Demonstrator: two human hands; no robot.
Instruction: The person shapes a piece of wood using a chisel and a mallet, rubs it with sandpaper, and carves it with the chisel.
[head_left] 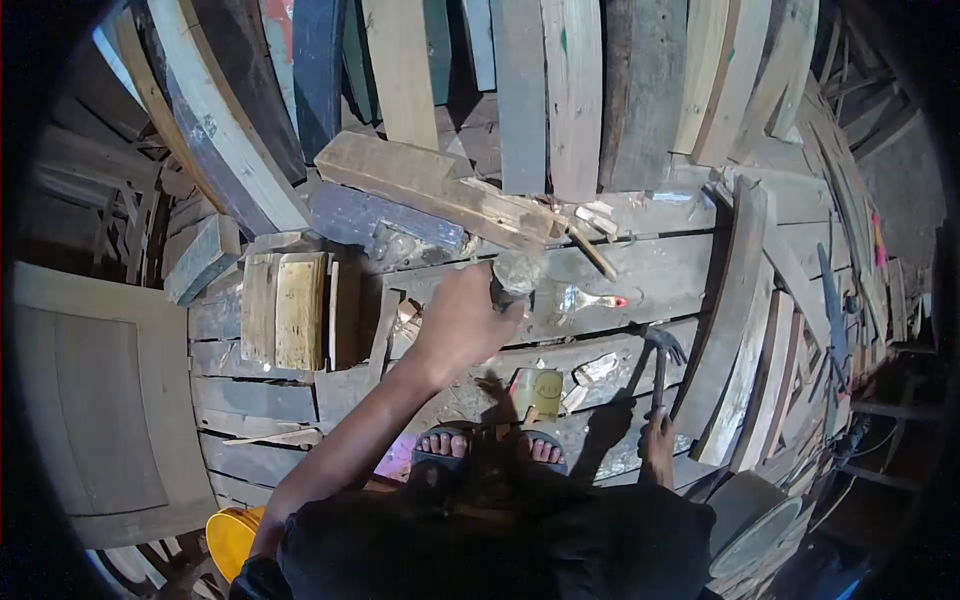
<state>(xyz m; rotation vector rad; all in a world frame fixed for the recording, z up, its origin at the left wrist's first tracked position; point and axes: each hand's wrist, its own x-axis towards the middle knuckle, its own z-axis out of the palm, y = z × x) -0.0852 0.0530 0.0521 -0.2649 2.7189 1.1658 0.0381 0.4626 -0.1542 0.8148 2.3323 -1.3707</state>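
My left hand [458,318] is raised over the middle of the plank floor, its fingers closed round a greyish rounded piece [519,270]. Its kind is unclear, and the hand hides part of it. At the right, my right hand [657,447] grips the handle of a claw hammer [661,362], whose dark head points away from me. A paintbrush [590,301] with a pale, red-tipped handle lies just right of the greyish piece. Nearer my feet is a flat yellowish-green square [538,393]. Broken pale wood bits [596,370] lie beside it.
A thick timber block [430,185] lies over a dark bluish one [385,217] beyond my left hand. Upright boards [573,100] line the far side. Short blocks [285,310] stand at left, curved planks [735,320] at right. A yellow bucket [231,541] is lower left.
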